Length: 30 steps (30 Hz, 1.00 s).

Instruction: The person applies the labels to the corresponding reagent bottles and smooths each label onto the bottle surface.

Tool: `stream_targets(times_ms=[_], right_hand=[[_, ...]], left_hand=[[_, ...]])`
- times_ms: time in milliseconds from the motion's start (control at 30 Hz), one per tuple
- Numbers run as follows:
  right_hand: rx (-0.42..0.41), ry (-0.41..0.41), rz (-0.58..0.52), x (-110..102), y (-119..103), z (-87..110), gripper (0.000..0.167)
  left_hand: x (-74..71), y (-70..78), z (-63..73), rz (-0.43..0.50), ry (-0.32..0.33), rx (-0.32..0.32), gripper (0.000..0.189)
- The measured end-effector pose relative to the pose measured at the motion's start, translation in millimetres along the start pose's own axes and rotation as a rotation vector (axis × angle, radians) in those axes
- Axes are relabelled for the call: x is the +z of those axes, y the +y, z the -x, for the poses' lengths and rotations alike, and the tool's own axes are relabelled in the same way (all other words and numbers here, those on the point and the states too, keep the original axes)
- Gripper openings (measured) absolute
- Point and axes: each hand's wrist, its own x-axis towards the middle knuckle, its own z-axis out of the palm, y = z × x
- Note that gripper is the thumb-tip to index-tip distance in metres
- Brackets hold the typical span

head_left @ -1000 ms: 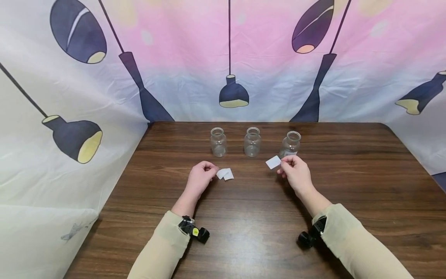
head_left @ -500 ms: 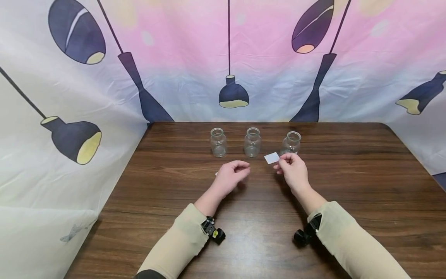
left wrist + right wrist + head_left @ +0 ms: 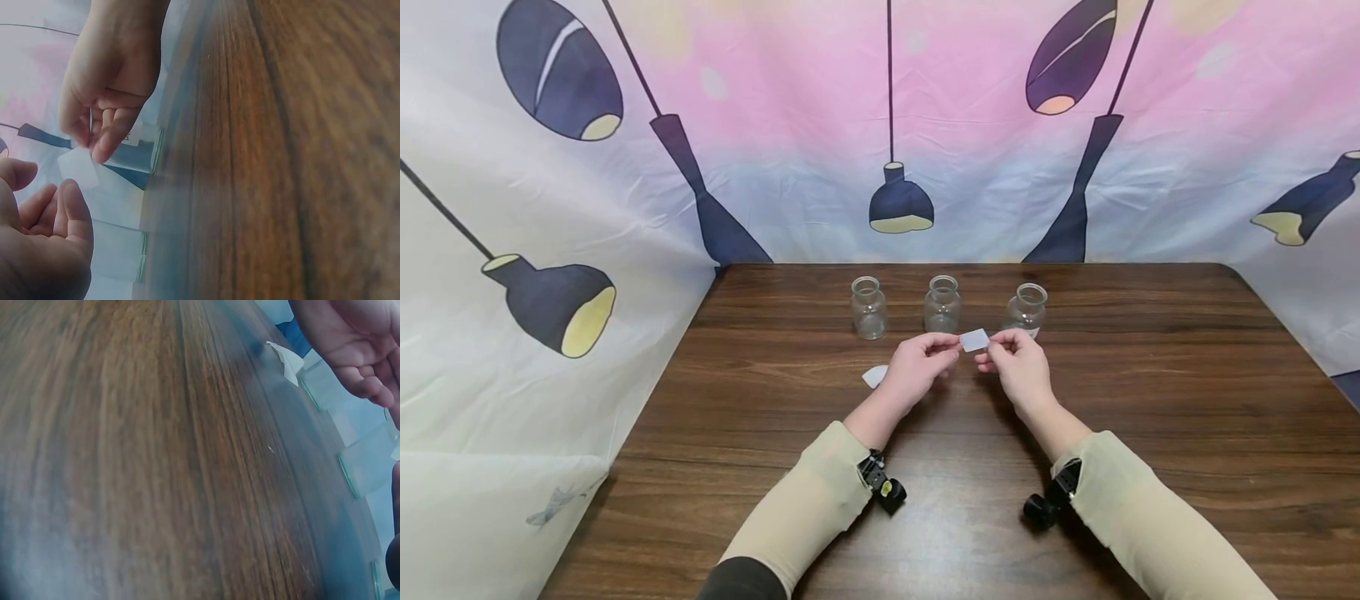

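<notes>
My right hand [image 3: 1024, 372] pinches a small white label [image 3: 974, 340] by its right edge, held up in front of the jars. My left hand [image 3: 916, 371] has come to the label's other side, fingertips right at its left edge. In the left wrist view, the left thumb and fingers stand apart near the label's lower corner [image 3: 78, 167]. Behind my right hand, the right glass jar [image 3: 1027, 306] bears a white label, partly hidden by the fingers. More white paper [image 3: 874, 377] lies on the table, partly covered by my left hand.
Two more open glass jars, a left one [image 3: 868, 312] and a middle one [image 3: 942, 307], stand in line with the right jar near the back of the brown wooden table [image 3: 1150, 375]. A cloth printed with lamps [image 3: 820, 200] hangs behind the table.
My left hand has left the white paper on the table and moved right to the held label. My right hand has shifted slightly left with the label.
</notes>
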Motion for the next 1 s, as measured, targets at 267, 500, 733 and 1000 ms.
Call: stream_targets(times_ms=[267,500,733,1000], right_hand=[[-0.062,-0.076,0.114,7,0,3.4,0.007],[-0.204,-0.099,0.403,10,3,5.5,0.007],[-0.323,-0.13,0.519,9,1,7.3,0.012],[-0.393,-0.145,0.559,8,3,7.0,0.012]], left_hand=[[0.6,20.6,8.3,-0.029,0.018,0.02,0.027],[1.0,-10.5,-11.6,-0.024,0.026,-0.015,0.026],[1.7,-14.4,-15.7,-0.048,0.048,0.001,0.022],[-2.7,-16.3,-17.7,-0.109,0.091,0.007,0.013]])
